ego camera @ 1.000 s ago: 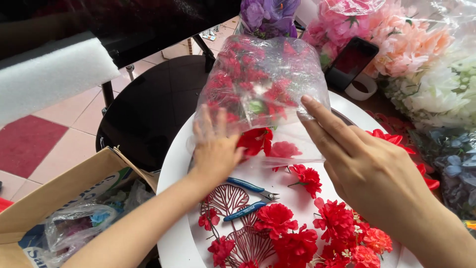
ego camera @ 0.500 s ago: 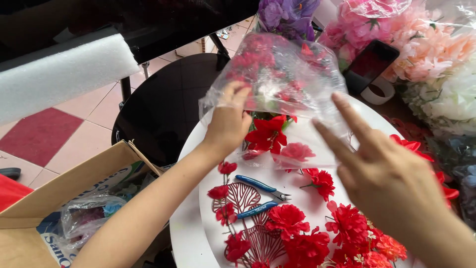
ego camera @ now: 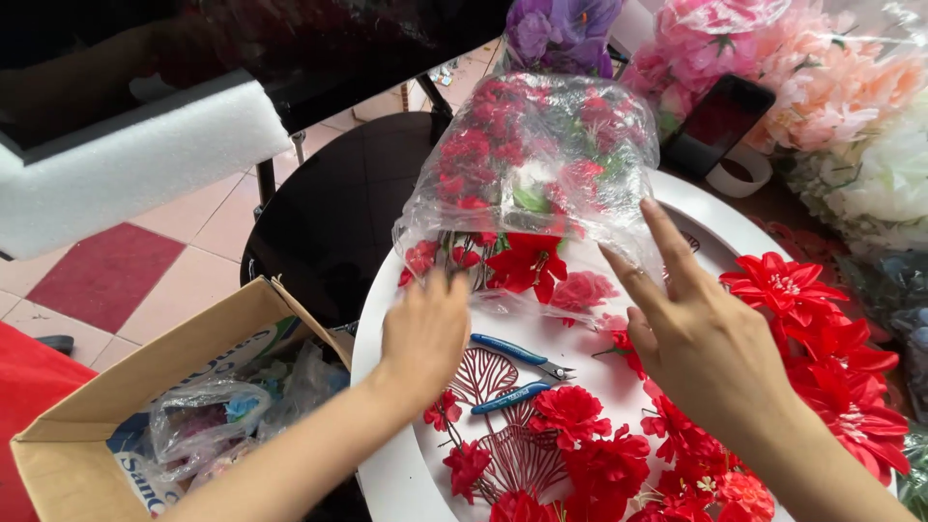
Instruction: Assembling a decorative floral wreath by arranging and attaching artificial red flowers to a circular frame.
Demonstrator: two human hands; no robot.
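Observation:
A clear plastic bag (ego camera: pixel 541 164) full of red artificial flowers lies tilted over the far part of a round white tray (ego camera: pixel 382 406). My left hand (ego camera: pixel 425 333) rests at the bag's open lower edge, fingers curled at the plastic and the stems. My right hand (ego camera: pixel 696 333) hovers at the bag's right lower edge, fingers spread, fingertips touching the plastic. Blue-handled pliers (ego camera: pixel 517 372) lie on the tray between my hands. Loose red flowers (ego camera: pixel 570 416) cover the tray's near side.
A cardboard box (ego camera: pixel 145 425) with plastic bags stands on the floor at lower left. A black round stool (ego camera: pixel 338 213) is beyond the tray. Pink, peach, white and purple flower bunches (ego camera: pixel 822 68) and a dark phone (ego camera: pixel 715 121) sit at the back right. White foam (ego camera: pixel 126 169) at left.
The bag has come lower onto the tray. My left hand slid down from the bag's side to its open lower edge. My right hand stayed at the right edge.

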